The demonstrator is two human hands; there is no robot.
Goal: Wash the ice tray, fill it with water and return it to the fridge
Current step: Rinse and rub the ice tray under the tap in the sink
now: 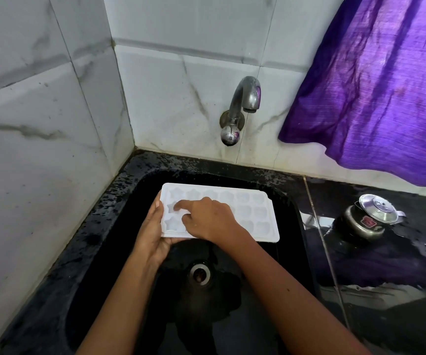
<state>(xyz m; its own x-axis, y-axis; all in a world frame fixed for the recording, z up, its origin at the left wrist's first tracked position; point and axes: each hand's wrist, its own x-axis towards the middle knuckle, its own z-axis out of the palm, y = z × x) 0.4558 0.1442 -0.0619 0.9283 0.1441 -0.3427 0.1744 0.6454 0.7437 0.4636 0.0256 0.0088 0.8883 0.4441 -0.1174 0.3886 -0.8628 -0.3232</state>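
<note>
Two bare forearms reach up from the bottom edge over a black sink (119,201), whose round metal drain (200,274) shows between them. The left hand (153,231) grips the left end of a white ice tray (258,213). Its thumb lies along the tray's top edge and its fingers are curled underneath. The right hand (209,219) rests on top of the tray. Its index finger is stretched out with the tip in a star-shaped cell in the middle row near the left end. Its thumb touches the tray just beside that cell, and its other fingers are folded in, holding nothing. The tray is held roughly level above the basin, toward the back wall, with its cells facing up.

On the marbled white tiled wall (40,124) behind, a chrome tap (242,103) curves out above the sink. A purple cloth (373,85) hangs at the upper right. Below it, on the wet black countertop (360,265), stands a small metal pot (360,226) with a red label and a tilted lid.
</note>
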